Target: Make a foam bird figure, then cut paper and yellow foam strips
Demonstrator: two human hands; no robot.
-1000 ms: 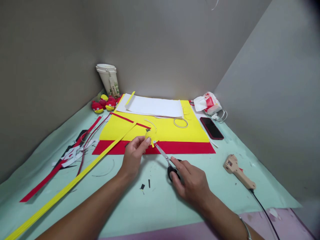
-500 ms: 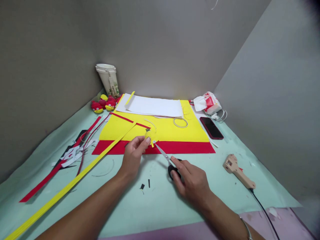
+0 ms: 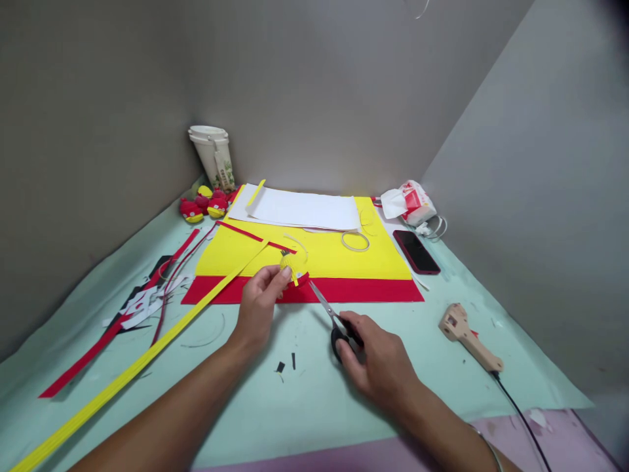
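Observation:
My left hand [image 3: 260, 305] is closed, pinching a small yellow-and-red paper craft piece [image 3: 295, 276] between thumb and fingers. Dark bits show at the top of the piece, and a red part sticks out on its right; the fingers hide some of it. My right hand [image 3: 376, 351] grips a pair of scissors [image 3: 330, 311] by the black handles. Their silver blades point up and left, with the tips close to the red part. Whether they touch it I cannot tell. Beneath both lie a yellow sheet [image 3: 319, 259] and a red sheet [image 3: 373, 290].
Long yellow strips [image 3: 162, 344] and red strips [image 3: 83, 364] lie left, with paper scraps [image 3: 140, 305]. White sheets [image 3: 304, 208] and a ring [image 3: 354, 241] rest behind. A cup [image 3: 211, 154], red-yellow craft pieces [image 3: 216, 206], a phone [image 3: 416, 252], tissues [image 3: 415, 202] and a glue gun [image 3: 469, 337] stand around.
My left hand has shifted slightly left with the craft piece, which has turned so that its red part shows more. My right hand's fingers have curled further around the scissor handles.

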